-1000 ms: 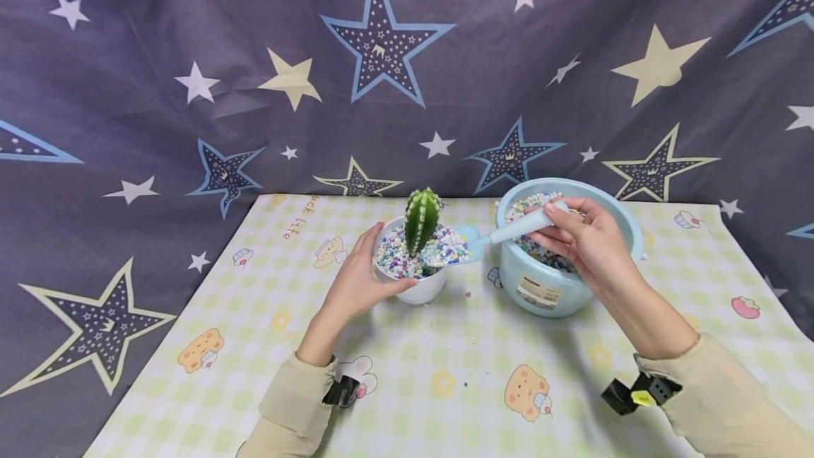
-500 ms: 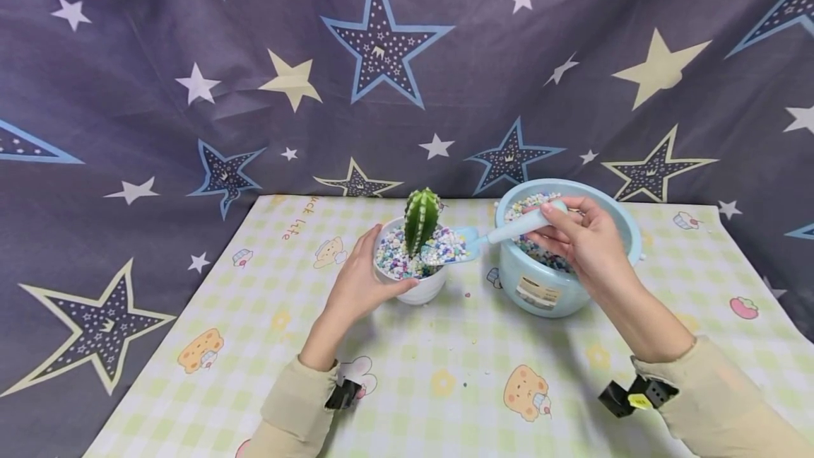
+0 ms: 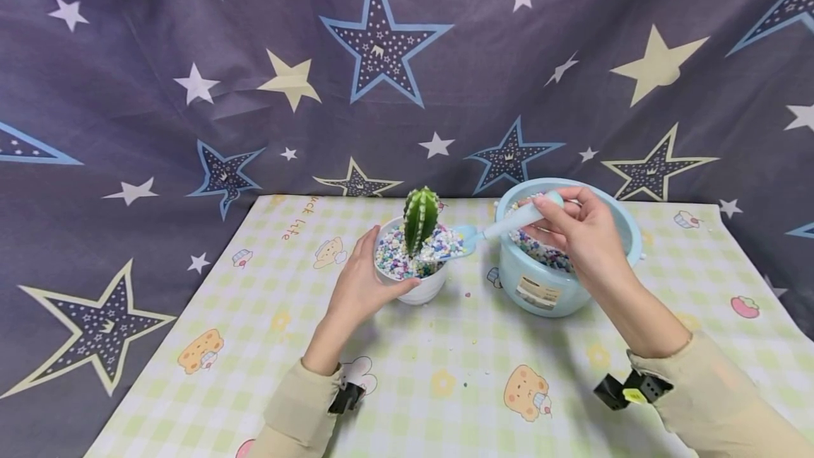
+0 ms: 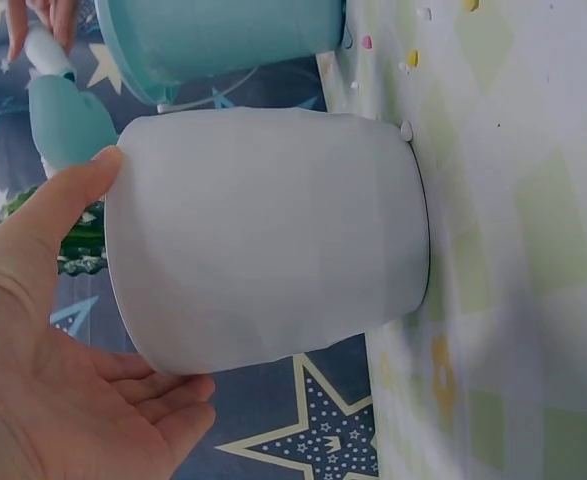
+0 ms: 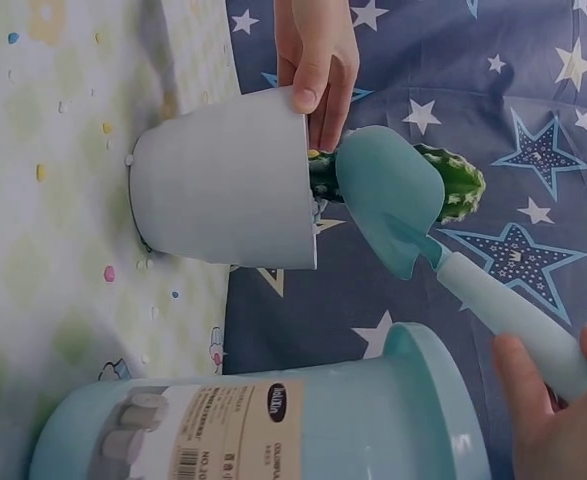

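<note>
A green cactus [image 3: 421, 221] stands in a white flowerpot [image 3: 425, 292] filled with small multicoloured pebbles [image 3: 396, 259]. My left hand [image 3: 365, 280] holds the pot at its left side, thumb across the front and fingers round the back near the rim. In my right hand [image 3: 588, 239] is the handle of a light blue garden trowel [image 3: 470, 239], pinched between thumb and fingers. Its blade, loaded with pebbles, overlaps the pot's right rim beside the cactus. The right wrist view shows the trowel's underside [image 5: 388, 190] over the pot's mouth.
A light blue bucket [image 3: 534, 294] of pebbles stands right of the pot, under my right hand. Loose pebbles [image 5: 109, 273] lie scattered on the checked tablecloth [image 3: 407, 401]. A dark star-printed curtain [image 3: 267, 34] hangs behind the table.
The trowel's handle has shifted slightly left and up, its blade tilting down toward the pot. Fewer pebbles show on the blade than before. The left hand and pot stay in place.
</note>
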Tool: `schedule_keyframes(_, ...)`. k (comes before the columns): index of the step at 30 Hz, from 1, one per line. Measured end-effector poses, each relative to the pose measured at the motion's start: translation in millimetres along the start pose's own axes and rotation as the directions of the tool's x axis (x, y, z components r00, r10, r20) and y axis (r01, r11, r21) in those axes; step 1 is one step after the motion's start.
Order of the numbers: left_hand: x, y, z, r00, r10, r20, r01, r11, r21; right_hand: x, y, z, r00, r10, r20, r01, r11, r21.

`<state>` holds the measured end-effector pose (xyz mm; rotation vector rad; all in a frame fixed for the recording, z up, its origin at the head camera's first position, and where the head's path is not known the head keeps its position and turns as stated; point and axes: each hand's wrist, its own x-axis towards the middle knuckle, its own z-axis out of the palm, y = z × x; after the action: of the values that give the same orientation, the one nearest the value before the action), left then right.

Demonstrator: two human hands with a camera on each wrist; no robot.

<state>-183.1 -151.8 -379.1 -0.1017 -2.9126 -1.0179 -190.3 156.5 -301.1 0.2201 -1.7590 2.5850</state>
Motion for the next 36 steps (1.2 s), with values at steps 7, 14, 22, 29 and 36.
schedule_keyframes(7,-0.5,1.0,0.8,1.0,-0.007,-0.003,0.007,1.0,-0.003,1.2,-1.9,2.3,1.0,-0.025,0.004,0.025,1.0,-0.018)
schedule_keyframes(14,-2.2,3.4,2.0,1.0,-0.016,-0.027,0.016,1.0,0.007,1.4,-3.6,4.1,1.0,-0.018,0.001,0.018,1.0,-0.023)
schedule_keyframes(22,1.6,-0.2,0.9,1.0,0.003,-0.001,-0.003,1.0,0.01,1.5,-4.0,4.9,1.0,-0.022,0.005,0.022,1.0,-0.021)
schedule_keyframes(29,17.4,-15.1,-3.2,0.986,0.143,0.083,-0.14,0.99,-0.032,-0.8,-2.9,4.5,0.999,-0.029,0.014,0.029,1.0,-0.01)
schedule_keyframes(36,18.0,-16.0,-1.4,0.988,0.138,0.062,-0.138,0.99,-0.005,-2.8,-2.4,7.4,0.999,-0.046,0.013,0.047,0.998,-0.037)
